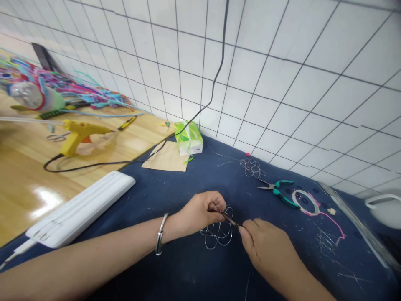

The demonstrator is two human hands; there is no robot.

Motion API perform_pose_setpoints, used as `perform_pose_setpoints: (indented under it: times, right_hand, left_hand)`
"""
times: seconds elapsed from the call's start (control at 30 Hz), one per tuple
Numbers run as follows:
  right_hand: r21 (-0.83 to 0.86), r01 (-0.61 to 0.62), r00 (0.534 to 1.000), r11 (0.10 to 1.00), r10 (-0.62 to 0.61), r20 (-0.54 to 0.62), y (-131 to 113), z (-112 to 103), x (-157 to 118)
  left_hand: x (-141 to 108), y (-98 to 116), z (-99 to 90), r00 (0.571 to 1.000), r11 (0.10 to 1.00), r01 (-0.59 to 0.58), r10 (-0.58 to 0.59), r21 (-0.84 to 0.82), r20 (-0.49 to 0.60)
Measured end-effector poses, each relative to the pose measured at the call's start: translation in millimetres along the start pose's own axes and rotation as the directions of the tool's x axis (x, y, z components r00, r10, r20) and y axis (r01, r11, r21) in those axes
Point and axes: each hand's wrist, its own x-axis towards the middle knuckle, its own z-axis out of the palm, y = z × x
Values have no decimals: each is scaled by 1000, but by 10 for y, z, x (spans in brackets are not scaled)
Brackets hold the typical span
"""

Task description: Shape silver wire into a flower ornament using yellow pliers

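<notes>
My left hand (199,211), with a silver bangle at the wrist, pinches a looped wire shape (218,239) between thumb and fingers. Its thin silver loops hang below my fingertips, over the dark blue cloth. My right hand (266,242) is closed round a pair of pliers (231,220), whose handles are mostly hidden in the palm. The dark jaws reach to the wire at my left fingertips; whether they grip it I cannot tell. A similar wire shape (251,168) lies farther back, beside teal-handled pliers (278,192).
At right lie a white ring with pink cord (305,202) and loose wire bits (327,244). A tissue pack (188,138) stands by the tiled wall. A white power strip (81,209), a yellow glue gun (78,133) and its black cable (131,161) occupy the left.
</notes>
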Motion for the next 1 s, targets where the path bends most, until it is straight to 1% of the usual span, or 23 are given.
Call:
perform_pose_setpoints:
  times: [0.1,0.33,0.43,0.53,0.8,0.9,1.0]
  right_hand:
    - [-22,-6,1000,1000,6,-26,-24,15,-1]
    - [-136,-20,982,990,-7,-190,-90,73,-33]
    - [-167,-25,973,986,-15,-232,-112,77,-45]
    - [-167,-15,972,986,-25,-235,-115,72,-42]
    - [-125,-13,981,992,-11,-192,-103,42,-42]
    - [-116,-15,982,993,-7,-188,-111,45,-34]
    - [-105,-11,982,994,-9,-188,-107,48,-24]
  left_hand:
    - [-5,-5,5,1000,1000,4,-4,27,-13]
    - [-12,-12,17,998,994,-11,17,108,-55]
    - [-22,2,20,997,991,-20,30,133,-71]
    - [-30,22,19,997,991,-16,25,135,-68]
    - [-24,35,8,997,989,-19,29,147,-67]
    - [-23,20,11,998,992,-19,25,121,-50]
    - [-24,15,11,999,998,-10,13,60,-39]
